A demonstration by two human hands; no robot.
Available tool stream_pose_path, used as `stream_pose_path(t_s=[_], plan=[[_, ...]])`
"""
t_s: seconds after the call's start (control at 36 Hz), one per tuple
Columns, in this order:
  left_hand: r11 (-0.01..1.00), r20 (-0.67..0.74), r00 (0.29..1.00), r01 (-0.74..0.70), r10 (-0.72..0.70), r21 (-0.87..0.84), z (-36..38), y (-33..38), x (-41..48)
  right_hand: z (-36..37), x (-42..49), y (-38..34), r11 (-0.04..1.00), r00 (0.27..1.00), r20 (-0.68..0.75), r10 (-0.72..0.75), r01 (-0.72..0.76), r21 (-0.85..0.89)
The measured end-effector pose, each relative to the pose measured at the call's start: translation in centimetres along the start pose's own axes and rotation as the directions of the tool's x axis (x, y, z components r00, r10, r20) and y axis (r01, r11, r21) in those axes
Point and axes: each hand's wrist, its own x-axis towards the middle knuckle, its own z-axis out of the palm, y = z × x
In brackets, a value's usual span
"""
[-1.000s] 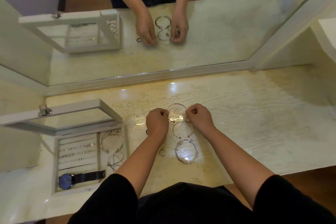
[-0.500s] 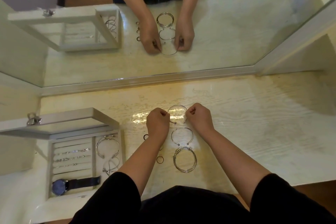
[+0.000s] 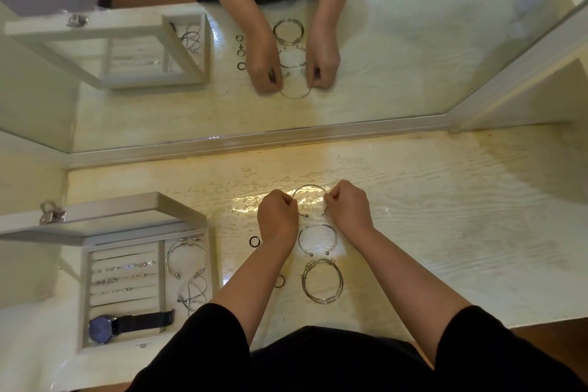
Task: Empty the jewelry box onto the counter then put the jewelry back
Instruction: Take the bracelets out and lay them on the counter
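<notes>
Little has moved: left hand (image 3: 277, 219) and right hand (image 3: 348, 207) still pinch either side of the bangle (image 3: 310, 187), midway along the counter (image 3: 445, 216).

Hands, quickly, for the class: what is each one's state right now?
Left hand: closed, pinching one side of the thin open bangle.
Right hand: closed, pinching the same bangle's other side.

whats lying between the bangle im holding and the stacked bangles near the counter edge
One open cuff bangle with ball ends lies between the held bangle and the stacked bangles; the head view shows it.
</notes>
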Motion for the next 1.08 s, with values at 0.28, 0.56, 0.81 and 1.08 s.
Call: stream_pose_path(t_s=[0.28,0.56,0.81,1.08], plan=[[0.997,-0.002,1.0,0.006,-0.006,-0.081,0.1,-0.3,-0.1,0.2,0.0,0.6,0.998,0.999,-0.034,-0.011,0.013,0.059],[0.969,-0.002,1.0,0.01,-0.01,-0.248,-2.2,-1.6,-0.5,-0.3,-0.6,1.1,0.971,0.998,-0.06,0.026,-0.011,0.237],[0.913,-0.025,0.999,-0.034,0.026,-0.407,-5.9,-4.1,-3.1,0.8,-3.3,-0.1,0.941,0.997,-0.058,-0.047,0.064,0.333],[0.907,-0.058,0.998,-0.048,0.026,-0.419,-8.8,-7.7,-4.8,4.7,-7.2,-4.0,0.953,0.98,0.09,-0.176,0.146,0.264]])
